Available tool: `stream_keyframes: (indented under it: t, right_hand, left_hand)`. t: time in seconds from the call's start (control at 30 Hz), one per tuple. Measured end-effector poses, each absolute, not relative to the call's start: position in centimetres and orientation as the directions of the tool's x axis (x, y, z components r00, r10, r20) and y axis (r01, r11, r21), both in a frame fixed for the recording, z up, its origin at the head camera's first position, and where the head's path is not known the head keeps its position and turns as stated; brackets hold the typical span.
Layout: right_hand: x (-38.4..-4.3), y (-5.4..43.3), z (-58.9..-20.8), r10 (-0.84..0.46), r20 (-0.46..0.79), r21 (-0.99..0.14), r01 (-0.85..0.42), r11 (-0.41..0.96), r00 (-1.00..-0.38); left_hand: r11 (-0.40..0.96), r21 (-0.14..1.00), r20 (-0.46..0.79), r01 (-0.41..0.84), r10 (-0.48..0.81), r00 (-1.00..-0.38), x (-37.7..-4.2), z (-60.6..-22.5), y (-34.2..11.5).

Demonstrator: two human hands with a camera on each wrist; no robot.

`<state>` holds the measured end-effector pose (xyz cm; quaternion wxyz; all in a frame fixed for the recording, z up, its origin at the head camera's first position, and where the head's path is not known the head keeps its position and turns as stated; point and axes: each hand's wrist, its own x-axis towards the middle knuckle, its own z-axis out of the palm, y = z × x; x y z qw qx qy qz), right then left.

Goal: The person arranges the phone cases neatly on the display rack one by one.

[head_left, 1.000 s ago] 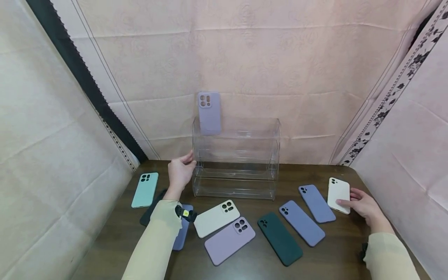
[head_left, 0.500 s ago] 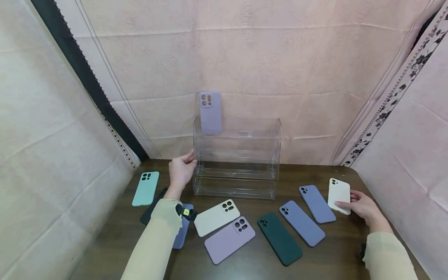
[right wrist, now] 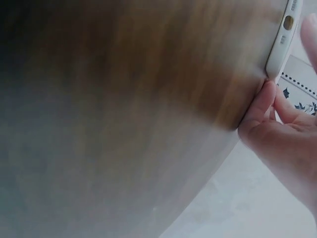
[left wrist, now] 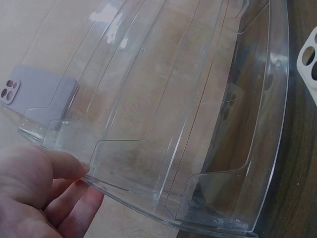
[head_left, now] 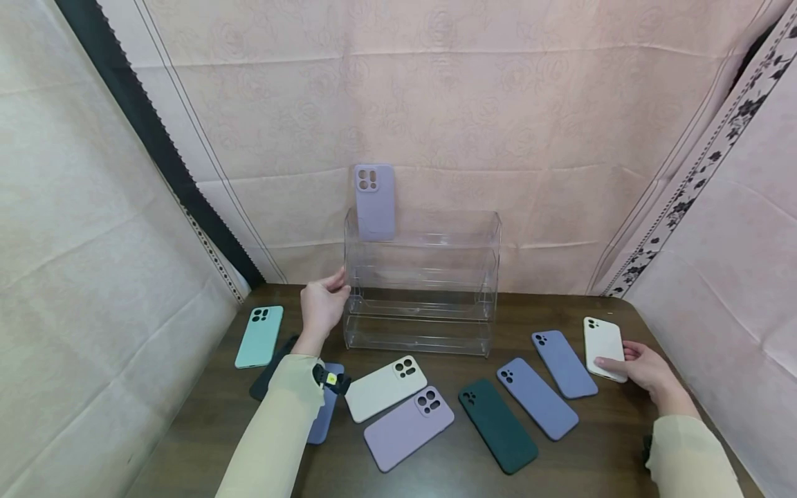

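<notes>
My left hand (head_left: 320, 308) is at the left side of a clear tiered display rack (head_left: 417, 342). In the left wrist view, its thumb and fingers pinch the rack's edge (left wrist: 148, 210). A lavender phone case (head_left: 376, 214) stands upright in the top tier, at the left end. On the far right, my right hand (head_left: 650, 370) holds a white phone case (head_left: 600, 346) by its lower right side, thumb on the back and the other fingers along the edge. The right wrist view catches only the end of this white case (right wrist: 281, 47), beside the fingertips.
Between the hands lie another white case (head_left: 380, 393), a lilac case (head_left: 407, 432), a dark green case (head_left: 498, 427) and two blue cases, one nearer (head_left: 538, 401). A mint case (head_left: 258, 339) lies far left; my left forearm partly covers a dark case and a blue one.
The white phone case on the right has turned slightly with my right hand's thumb and fingers on it. My left hand stays at the rack's edge.
</notes>
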<state>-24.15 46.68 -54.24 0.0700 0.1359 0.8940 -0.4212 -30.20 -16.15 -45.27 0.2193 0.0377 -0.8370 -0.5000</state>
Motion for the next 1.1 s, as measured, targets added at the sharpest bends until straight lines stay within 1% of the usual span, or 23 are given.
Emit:
stream_keyframes:
  t: [0.57, 0.9, 0.97, 1.1]
  right_hand:
    - [-23.8, 45.5, -53.2, 0.29, -0.241, -0.634, 0.377, 0.675, -0.926]
    - [-23.6, 45.5, -52.7, 0.303, -0.236, -0.54, 0.383, 0.749, -0.924]
    - [-23.5, 45.4, -52.7, 0.3, -0.235, -0.531, 0.38, 0.757, -0.925]
    - [-23.5, 45.3, -52.9, 0.302, -0.242, -0.554, 0.387, 0.737, -0.922]
  left_hand:
    - [0.511, 0.846, 0.326, 0.151, -0.273, -0.905, -30.1, -45.4, -16.1]
    - [0.504, 0.847, 0.34, 0.17, -0.268, -0.901, -30.1, -45.4, -16.1]
    - [0.509, 0.844, 0.342, 0.17, -0.266, -0.901, -30.1, -45.5, -16.1]
    - [0.512, 0.842, 0.344, 0.17, -0.266, -0.901, -30.2, -45.5, -16.2]
